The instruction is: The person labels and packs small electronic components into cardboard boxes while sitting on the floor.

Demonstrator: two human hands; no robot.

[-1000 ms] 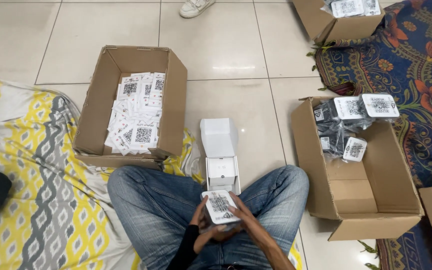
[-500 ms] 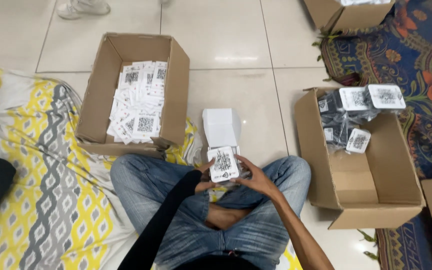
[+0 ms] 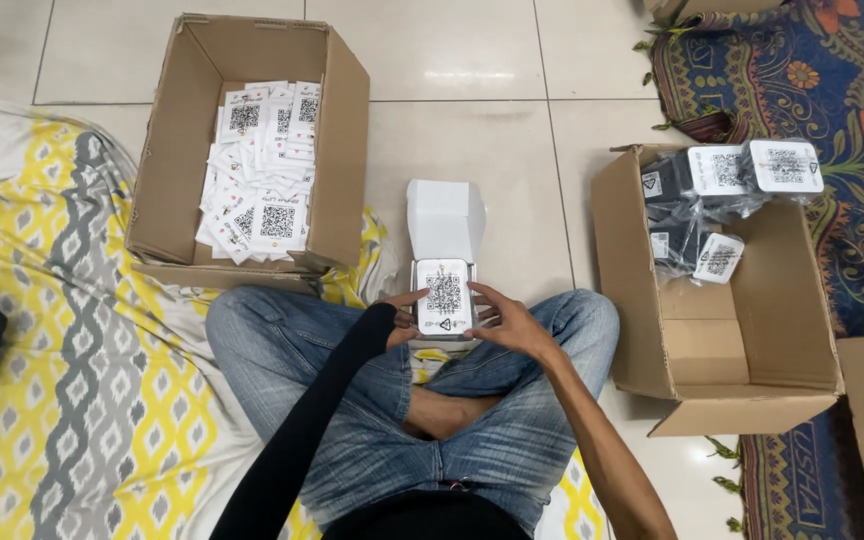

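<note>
A small white box (image 3: 444, 232) stands open on the floor in front of my crossed legs, its lid flipped up away from me. Over its mouth sits a white packet with a black square code (image 3: 444, 296). My left hand (image 3: 402, 318), in a black sleeve, touches the packet's left edge. My right hand (image 3: 505, 322) holds its right edge with fingers spread along it. Both hands press the packet down at the box opening.
A cardboard box (image 3: 347, 130) at the upper left holds several white coded cards. Another cardboard box (image 3: 752, 340) on the right holds dark plastic-wrapped packets with white labels. A yellow and grey patterned cloth (image 3: 82, 400) lies left; a blue floral rug (image 3: 832, 90) lies right.
The packet was held near my lap a second ago; both hands have carried it forward and set it on the open white box.
</note>
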